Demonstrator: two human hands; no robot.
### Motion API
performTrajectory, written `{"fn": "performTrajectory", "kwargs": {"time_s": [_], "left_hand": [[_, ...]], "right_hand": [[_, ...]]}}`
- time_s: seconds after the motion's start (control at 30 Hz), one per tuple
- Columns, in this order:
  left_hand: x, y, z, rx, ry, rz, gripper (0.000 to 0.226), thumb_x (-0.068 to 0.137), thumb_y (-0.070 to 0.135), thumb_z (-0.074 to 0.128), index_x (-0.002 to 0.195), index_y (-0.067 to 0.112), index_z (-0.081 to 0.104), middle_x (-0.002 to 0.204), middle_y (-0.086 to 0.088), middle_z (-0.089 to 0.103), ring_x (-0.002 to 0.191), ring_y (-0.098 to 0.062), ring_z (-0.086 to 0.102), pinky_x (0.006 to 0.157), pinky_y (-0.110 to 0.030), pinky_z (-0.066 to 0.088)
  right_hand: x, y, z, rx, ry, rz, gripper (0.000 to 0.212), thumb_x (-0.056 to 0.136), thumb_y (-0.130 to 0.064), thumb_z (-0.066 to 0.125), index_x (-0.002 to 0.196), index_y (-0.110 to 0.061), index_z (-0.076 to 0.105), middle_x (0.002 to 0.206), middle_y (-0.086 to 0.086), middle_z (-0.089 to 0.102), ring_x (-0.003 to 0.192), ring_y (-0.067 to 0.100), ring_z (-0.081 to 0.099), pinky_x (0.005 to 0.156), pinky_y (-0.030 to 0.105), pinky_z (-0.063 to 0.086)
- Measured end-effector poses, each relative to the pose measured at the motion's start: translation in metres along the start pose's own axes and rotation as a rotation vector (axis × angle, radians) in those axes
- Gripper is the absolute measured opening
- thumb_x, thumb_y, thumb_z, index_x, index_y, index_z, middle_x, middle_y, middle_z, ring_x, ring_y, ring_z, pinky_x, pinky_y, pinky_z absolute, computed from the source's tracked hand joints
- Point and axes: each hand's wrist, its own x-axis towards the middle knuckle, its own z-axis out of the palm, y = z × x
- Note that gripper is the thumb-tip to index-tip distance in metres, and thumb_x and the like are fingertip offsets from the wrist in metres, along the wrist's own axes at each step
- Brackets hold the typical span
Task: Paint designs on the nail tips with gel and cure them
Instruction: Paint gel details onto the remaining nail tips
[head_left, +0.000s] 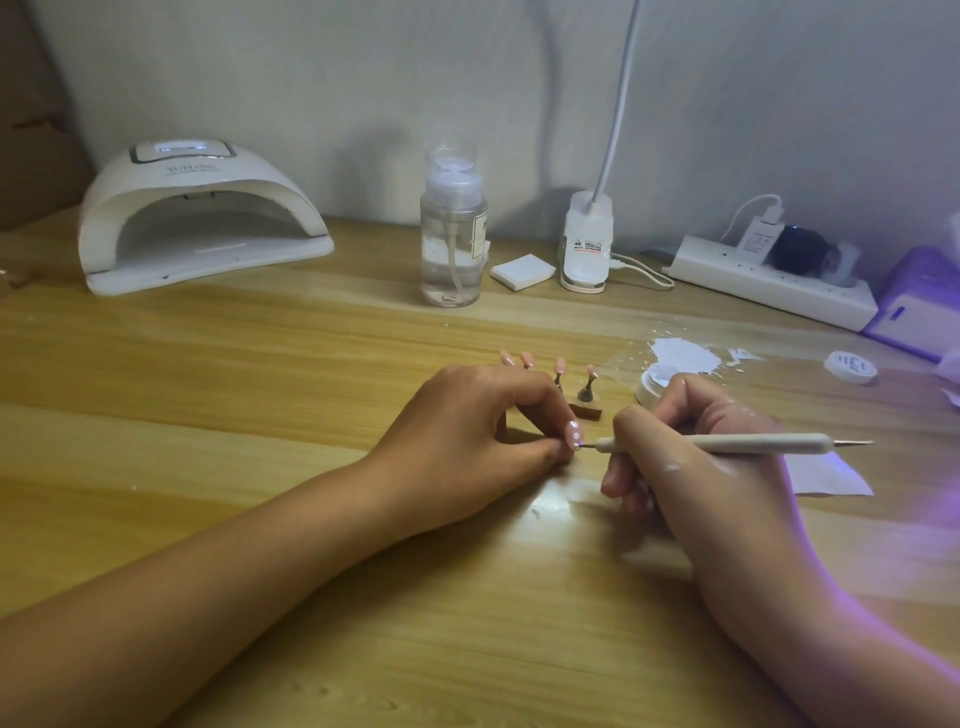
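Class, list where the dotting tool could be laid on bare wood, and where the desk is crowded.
Free: the strip between the curing lamp, the pump bottle and the left hand; also the near desk between the forearms. Crowded: right of the nail stand, around the white spill and power strip.

Dim, soft focus; violet glow right; edges bowed

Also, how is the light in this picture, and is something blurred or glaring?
Head view, light: dim, with violet spill from the right along the right forearm. Head view, glare: a bright patch on the table between the left hand and right hand. Head view, focus: nail tip and pen sharp, right edge soft.
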Motion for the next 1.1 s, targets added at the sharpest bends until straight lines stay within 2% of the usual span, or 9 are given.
{"fn": "performTrajectory", "kwargs": {"time_s": [0.07, 0.17, 0.3, 0.43, 0.57, 0.77, 0.9, 1.0, 1.1], "left_hand": [[0.0003, -0.0001, 0.0002, -0.004, 0.002, 0.001, 0.021, 0.079, 0.018, 0.078, 0.078, 0.037, 0.069, 0.077, 0.022, 0.068, 0.054, 0.005, 0.049, 0.053, -0.012, 0.029], [0.0007, -0.0003, 0.0003, -0.009, 0.001, 0.014, 0.02, 0.079, 0.016, 0.078, 0.079, 0.034, 0.07, 0.077, 0.02, 0.069, 0.055, 0.008, 0.049, 0.053, -0.01, 0.029], [0.0, -0.0003, 0.0008, 0.0, 0.007, 0.036, 0.018, 0.079, 0.014, 0.078, 0.08, 0.031, 0.072, 0.079, 0.019, 0.07, 0.056, 0.015, 0.049, 0.054, -0.008, 0.029], [-0.0007, 0.0002, 0.0015, 0.035, 0.021, 0.052, 0.019, 0.079, 0.015, 0.078, 0.08, 0.033, 0.071, 0.077, 0.021, 0.067, 0.059, 0.018, 0.048, 0.056, -0.008, 0.028], [-0.0015, 0.0011, 0.0023, 0.106, 0.036, 0.065, 0.017, 0.079, 0.022, 0.077, 0.08, 0.037, 0.069, 0.074, 0.029, 0.06, 0.056, 0.008, 0.049, 0.058, -0.015, 0.03], [-0.0021, 0.0024, 0.0017, 0.122, 0.045, 0.085, 0.018, 0.079, 0.019, 0.077, 0.08, 0.036, 0.069, 0.069, 0.032, 0.055, 0.062, 0.02, 0.046, 0.06, -0.003, 0.027], [-0.0016, 0.0022, 0.002, 0.114, 0.045, 0.081, 0.019, 0.079, 0.02, 0.077, 0.079, 0.038, 0.068, 0.069, 0.033, 0.055, 0.058, 0.012, 0.048, 0.059, -0.006, 0.026], [-0.0013, 0.0016, 0.0019, 0.108, 0.044, 0.083, 0.018, 0.079, 0.022, 0.076, 0.08, 0.038, 0.068, 0.072, 0.031, 0.058, 0.055, 0.002, 0.048, 0.057, -0.015, 0.028], [-0.0017, 0.0017, 0.0015, 0.114, 0.049, 0.106, 0.018, 0.079, 0.02, 0.076, 0.08, 0.036, 0.069, 0.073, 0.027, 0.059, 0.061, 0.017, 0.048, 0.057, -0.009, 0.026]], "right_hand": [[-0.0005, -0.0001, 0.0004, -0.017, 0.0, 0.01, 0.014, 0.062, -0.018, 0.059, 0.052, -0.02, 0.052, 0.049, 0.014, 0.062, 0.041, 0.014, 0.049, 0.044, 0.022, 0.039], [-0.0014, -0.0022, 0.0002, 0.019, 0.013, 0.013, 0.014, 0.062, -0.018, 0.058, 0.05, -0.021, 0.05, 0.048, 0.013, 0.06, 0.04, 0.015, 0.048, 0.041, 0.021, 0.039], [-0.0028, -0.0039, -0.0032, 0.114, 0.062, -0.001, 0.029, 0.074, -0.009, 0.064, 0.052, -0.02, 0.048, 0.049, 0.013, 0.06, 0.039, 0.012, 0.046, 0.039, 0.017, 0.039], [-0.0027, -0.0042, -0.0023, 0.153, 0.072, -0.005, 0.032, 0.081, -0.008, 0.061, 0.055, -0.02, 0.047, 0.052, 0.014, 0.063, 0.039, 0.011, 0.049, 0.04, 0.018, 0.041], [-0.0026, -0.0057, -0.0004, 0.148, 0.033, 0.004, 0.032, 0.077, -0.009, 0.062, 0.051, -0.024, 0.05, 0.053, 0.015, 0.064, 0.04, 0.011, 0.051, 0.041, 0.018, 0.042], [-0.0023, -0.005, -0.0017, 0.124, 0.038, -0.001, 0.035, 0.079, -0.006, 0.061, 0.051, -0.024, 0.049, 0.051, 0.014, 0.063, 0.04, 0.012, 0.05, 0.042, 0.018, 0.042], [-0.0024, -0.005, -0.0017, 0.107, 0.024, 0.002, 0.033, 0.077, -0.009, 0.066, 0.052, -0.024, 0.05, 0.052, 0.014, 0.064, 0.041, 0.012, 0.052, 0.042, 0.018, 0.042], [-0.0017, -0.0035, -0.0019, 0.102, 0.02, -0.001, 0.034, 0.079, -0.005, 0.062, 0.053, -0.024, 0.051, 0.053, 0.014, 0.064, 0.04, 0.012, 0.052, 0.043, 0.018, 0.042], [-0.002, -0.0035, -0.0027, 0.146, 0.056, -0.013, 0.032, 0.081, -0.005, 0.061, 0.056, -0.022, 0.051, 0.053, 0.013, 0.064, 0.041, 0.012, 0.051, 0.042, 0.018, 0.042]]}}
